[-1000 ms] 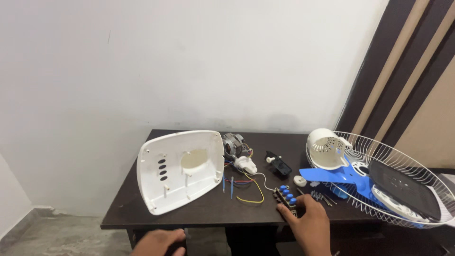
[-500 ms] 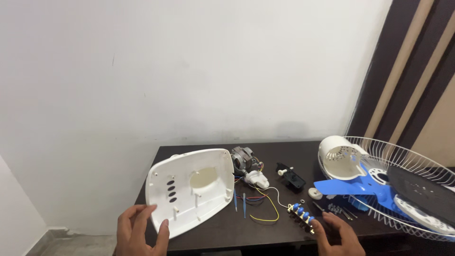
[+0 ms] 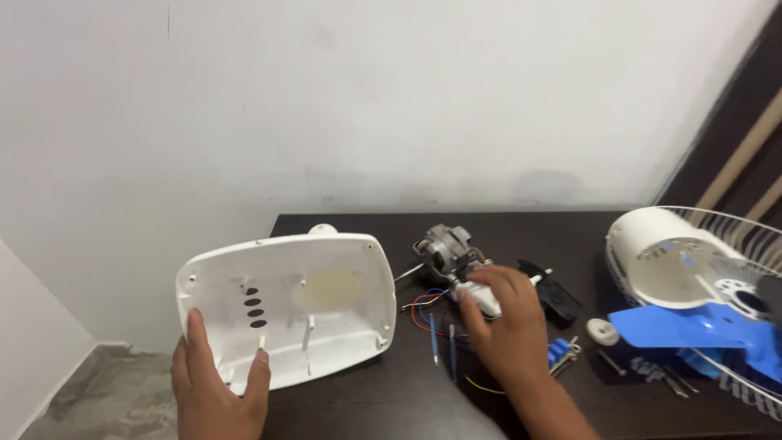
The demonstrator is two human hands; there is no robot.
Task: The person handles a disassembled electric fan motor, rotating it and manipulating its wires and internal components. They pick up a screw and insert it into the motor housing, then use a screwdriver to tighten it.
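My left hand (image 3: pixel 213 385) grips the near left edge of a white plastic fan base cover (image 3: pixel 289 303), which lies hollow side up on the dark table (image 3: pixel 366 399). My right hand (image 3: pixel 505 326) rests over the coloured wires (image 3: pixel 423 308) and closes its fingers on a small white part (image 3: pixel 481 300) beside the grey fan motor (image 3: pixel 444 247). A blue switch piece (image 3: pixel 559 350) peeks out just right of that hand.
A white motor housing (image 3: pixel 672 261), blue fan blades (image 3: pixel 692 326) and a wire fan guard (image 3: pixel 749 244) lie at the right. A black part (image 3: pixel 554 293), a white knob (image 3: pixel 604 331) and loose screws (image 3: pixel 652 371) sit between. A white wall stands behind.
The camera has moved closer and to the left. My right hand left the blue switch piece and moved up-left to the white part by the motor. My left hand took hold of the base cover's edge.
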